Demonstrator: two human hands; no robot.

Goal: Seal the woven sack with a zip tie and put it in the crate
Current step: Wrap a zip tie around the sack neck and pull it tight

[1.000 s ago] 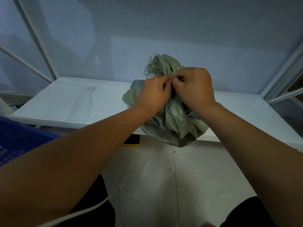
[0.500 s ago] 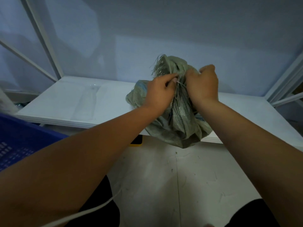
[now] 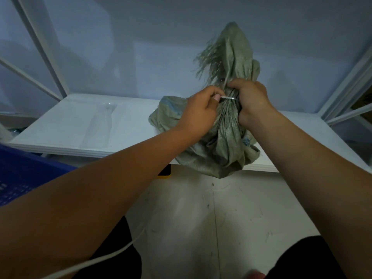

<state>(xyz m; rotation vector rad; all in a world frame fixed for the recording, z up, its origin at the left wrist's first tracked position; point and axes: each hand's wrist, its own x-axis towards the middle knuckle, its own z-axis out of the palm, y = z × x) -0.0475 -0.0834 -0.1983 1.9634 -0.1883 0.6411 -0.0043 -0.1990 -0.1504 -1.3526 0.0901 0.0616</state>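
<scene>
- The white tabletop (image 3: 66, 125) carries the woven sack (image 3: 219, 150), which sits at its front edge with the bottom hanging slightly over.
- The blue crate (image 3: 22, 174) waits at the lower left, well apart from the sack; nothing shows inside the visible corner.
- Compared with 1 second ago, the sack's gathered neck now stands taller and narrower, frayed threads fanning above the hands.
- The right hand (image 3: 251, 101) has its fingers closed around that neck.
- The left hand (image 3: 198, 115) pinches the tail of the zip tie (image 3: 228, 98), which now shows as a pale taut strip; earlier it was hidden between the knuckles.
- Judgement: cinching is under way, so sealing looks nearly done and the move to the crate comes next.
</scene>
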